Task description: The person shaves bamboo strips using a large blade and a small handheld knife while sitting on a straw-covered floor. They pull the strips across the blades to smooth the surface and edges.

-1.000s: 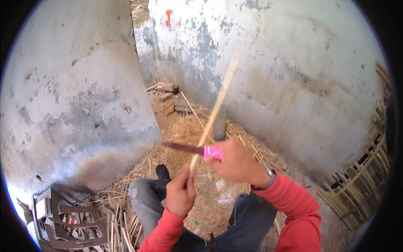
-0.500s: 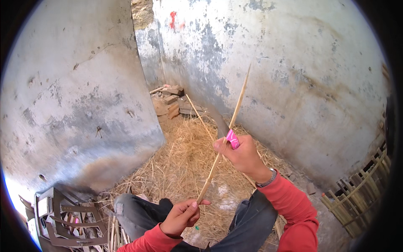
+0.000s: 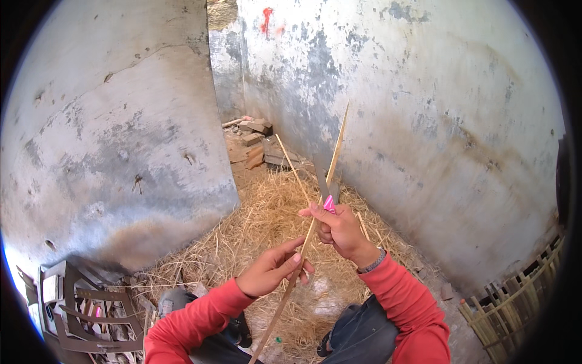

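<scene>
A long, thin bamboo strip (image 3: pixel 337 142) slants between my hands, its pointed tip up and away from me. My left hand (image 3: pixel 270 271) grips it lower down, thumb on one side and fingers on the other, and the darker lower end runs down between my legs. Just above, my right hand (image 3: pixel 344 233) is closed round the pink handle (image 3: pixel 329 204) of a knife, with its thumb along the strip. The grey knife blade (image 3: pixel 321 176) points upward and lies close beside the strip. I cannot tell exactly where the edge meets it.
Pale shavings (image 3: pixel 273 209) cover the floor, with another thin strip (image 3: pixel 292 167) standing out of them. Bricks (image 3: pixel 254 128) are piled in the far corner. A dark broken frame (image 3: pixel 100 346) lies at lower left, a slatted bamboo piece (image 3: pixel 515 303) at right. Worn walls (image 3: pixel 412 139) enclose the space.
My left hand has moved up the bamboo strip toward my right hand, so more of the lower end shows below it. The right hand with the knife has shifted slightly left and down.
</scene>
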A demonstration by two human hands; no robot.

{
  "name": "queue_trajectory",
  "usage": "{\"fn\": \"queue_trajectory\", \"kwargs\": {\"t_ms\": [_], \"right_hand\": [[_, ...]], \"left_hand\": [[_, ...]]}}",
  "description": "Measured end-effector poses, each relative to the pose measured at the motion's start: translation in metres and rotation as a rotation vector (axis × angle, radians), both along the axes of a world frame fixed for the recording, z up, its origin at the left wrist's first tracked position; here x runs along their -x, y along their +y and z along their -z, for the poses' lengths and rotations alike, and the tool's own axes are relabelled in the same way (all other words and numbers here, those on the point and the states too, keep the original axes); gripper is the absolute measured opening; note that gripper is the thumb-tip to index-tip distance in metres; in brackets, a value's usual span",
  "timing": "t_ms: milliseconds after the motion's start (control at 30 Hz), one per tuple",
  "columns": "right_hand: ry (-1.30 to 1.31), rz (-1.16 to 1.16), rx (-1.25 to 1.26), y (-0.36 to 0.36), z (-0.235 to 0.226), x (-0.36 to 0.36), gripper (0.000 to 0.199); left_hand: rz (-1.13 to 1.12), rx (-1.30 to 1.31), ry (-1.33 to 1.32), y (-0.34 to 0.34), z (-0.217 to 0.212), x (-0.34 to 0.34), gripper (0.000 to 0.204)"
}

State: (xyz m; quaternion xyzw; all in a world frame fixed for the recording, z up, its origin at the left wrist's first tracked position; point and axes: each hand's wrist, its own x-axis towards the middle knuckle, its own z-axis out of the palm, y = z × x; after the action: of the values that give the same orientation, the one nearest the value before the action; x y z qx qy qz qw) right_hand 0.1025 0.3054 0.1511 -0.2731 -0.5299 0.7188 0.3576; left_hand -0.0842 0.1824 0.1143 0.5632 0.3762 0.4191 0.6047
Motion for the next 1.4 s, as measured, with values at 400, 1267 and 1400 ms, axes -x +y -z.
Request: {"fn": "queue_trajectory", "kwargs": {"t_ms": [400, 1267, 1400], "right_hand": [[-0.281, 0.258, -0.438, 0.029, 0.049, -0.011, 0.019], [-0.562, 0.690, -0.784, 0.062, 0.042, -0.034, 0.032], [-0.635, 0.446, -0.847, 0.036, 0.053, -0.016, 0.036]], "left_hand": [[-0.447, -0.016, -0.075, 0.019, 0.018, 0.015, 0.044], [-0.128, 0.093, -0.072, 0.006, 0.024, 0.029, 0.047], [-0.192, 0.079, -0.062, 0.004, 0.023, 0.030, 0.046]]}}
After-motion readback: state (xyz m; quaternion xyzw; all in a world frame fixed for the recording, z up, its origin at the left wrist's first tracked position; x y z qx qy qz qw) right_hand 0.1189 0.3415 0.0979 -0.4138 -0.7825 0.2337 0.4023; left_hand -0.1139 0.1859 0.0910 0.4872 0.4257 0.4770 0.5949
